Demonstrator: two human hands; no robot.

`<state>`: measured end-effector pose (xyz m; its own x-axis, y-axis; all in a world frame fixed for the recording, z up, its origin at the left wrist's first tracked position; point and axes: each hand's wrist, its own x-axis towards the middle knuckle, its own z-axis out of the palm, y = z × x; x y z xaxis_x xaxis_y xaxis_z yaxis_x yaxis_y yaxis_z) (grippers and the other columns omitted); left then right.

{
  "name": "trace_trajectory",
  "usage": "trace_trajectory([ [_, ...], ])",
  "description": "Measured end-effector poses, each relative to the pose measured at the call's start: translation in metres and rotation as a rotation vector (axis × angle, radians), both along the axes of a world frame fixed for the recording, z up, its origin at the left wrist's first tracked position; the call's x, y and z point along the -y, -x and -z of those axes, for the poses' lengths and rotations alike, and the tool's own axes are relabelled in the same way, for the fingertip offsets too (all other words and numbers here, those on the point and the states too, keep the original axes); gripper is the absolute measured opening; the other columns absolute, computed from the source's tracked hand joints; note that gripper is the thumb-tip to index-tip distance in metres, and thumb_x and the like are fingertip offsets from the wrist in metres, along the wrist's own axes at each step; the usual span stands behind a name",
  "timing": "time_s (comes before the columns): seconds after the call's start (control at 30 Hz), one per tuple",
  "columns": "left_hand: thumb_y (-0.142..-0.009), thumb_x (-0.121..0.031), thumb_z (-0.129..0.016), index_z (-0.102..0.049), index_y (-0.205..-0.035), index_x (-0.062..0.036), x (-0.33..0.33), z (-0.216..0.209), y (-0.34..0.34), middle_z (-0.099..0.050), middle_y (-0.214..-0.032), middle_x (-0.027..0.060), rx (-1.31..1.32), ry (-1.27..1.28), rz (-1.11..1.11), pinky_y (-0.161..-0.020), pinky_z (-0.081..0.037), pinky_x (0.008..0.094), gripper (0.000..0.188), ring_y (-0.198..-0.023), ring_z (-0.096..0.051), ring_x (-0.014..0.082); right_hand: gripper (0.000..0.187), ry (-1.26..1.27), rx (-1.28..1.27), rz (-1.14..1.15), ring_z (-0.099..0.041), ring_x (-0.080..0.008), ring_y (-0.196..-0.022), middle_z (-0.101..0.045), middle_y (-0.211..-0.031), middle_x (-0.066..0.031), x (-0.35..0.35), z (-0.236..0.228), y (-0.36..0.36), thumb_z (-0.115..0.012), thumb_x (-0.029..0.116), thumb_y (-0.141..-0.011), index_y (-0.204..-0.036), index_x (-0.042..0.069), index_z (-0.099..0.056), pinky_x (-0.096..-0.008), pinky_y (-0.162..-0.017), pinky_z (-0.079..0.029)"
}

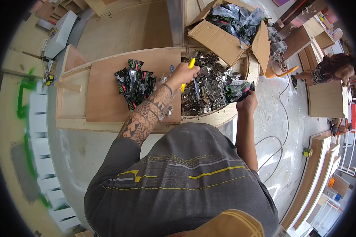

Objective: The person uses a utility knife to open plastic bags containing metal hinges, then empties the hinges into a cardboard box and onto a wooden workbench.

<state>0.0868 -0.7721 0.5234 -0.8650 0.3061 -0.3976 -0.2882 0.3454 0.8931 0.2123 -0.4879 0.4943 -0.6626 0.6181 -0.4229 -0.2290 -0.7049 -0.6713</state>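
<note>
My left hand [182,77] is closed around a yellow-handled cutter [192,63], above the left side of a heap of metal cabinet hinges [205,85]. At the heap's right edge, my right hand [247,103] grips a black printed plastic packet [235,91]; its fingers are partly hidden behind it. Several similar black packets [136,85] lie piled on the wooden board [101,89] to the left. Scraps of clear plastic [167,112] lie beside my left forearm.
An open cardboard box [215,39] full of packets stands beyond the hinges. A curved wooden rim [215,118] borders the heap. On the right, a hose [281,146] crosses the floor, a small can [307,152] stands there, and another person [332,69] is near wooden cabinets.
</note>
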Motion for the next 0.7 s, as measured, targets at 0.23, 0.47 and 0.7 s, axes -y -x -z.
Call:
trace_trajectory([
  [0.23, -0.089, -0.036, -0.077, -0.074, -0.104, -0.0051, 0.056, -0.041, 0.014, -0.074, -0.086, 0.0159, -0.512, 0.612, 0.515, -0.076, -0.057, 0.0437, 0.035, -0.083, -0.075, 0.0326, 0.015, -0.056, -0.006, 0.064, -0.071, -0.0245, -0.091, -0.068, -0.102, -0.0122, -0.037, 0.015, -0.042, -0.051, 0.002, -0.098, -0.109, 0.000, -0.061, -0.0403, -0.084, -0.062],
  [0.47, -0.091, -0.026, -0.074, -0.072, -0.118, -0.0097, 0.050, -0.015, -0.046, -0.075, -0.100, 0.0204, -0.589, 0.855, 0.544, -0.080, -0.059, 0.0505, 0.032, -0.096, -0.072, 0.0399, 0.008, -0.065, 0.109, 0.135, -0.067, -0.0152, -0.084, -0.068, -0.095, -0.0050, -0.023, 0.020, -0.035, -0.059, 0.007, -0.102, -0.110, 0.006, -0.057, -0.0318, -0.074, -0.056],
  [0.7, -0.091, -0.024, -0.072, -0.073, -0.117, -0.0102, 0.047, -0.059, -0.008, -0.075, -0.102, 0.0213, -0.543, 0.911, 0.438, -0.084, -0.058, 0.0528, 0.030, -0.098, -0.072, 0.0412, 0.007, -0.079, 0.051, 0.103, -0.064, -0.0117, -0.080, -0.067, -0.094, -0.0015, -0.032, 0.015, -0.032, -0.062, 0.010, -0.103, -0.109, 0.009, -0.058, -0.0285, -0.072, -0.053],
])
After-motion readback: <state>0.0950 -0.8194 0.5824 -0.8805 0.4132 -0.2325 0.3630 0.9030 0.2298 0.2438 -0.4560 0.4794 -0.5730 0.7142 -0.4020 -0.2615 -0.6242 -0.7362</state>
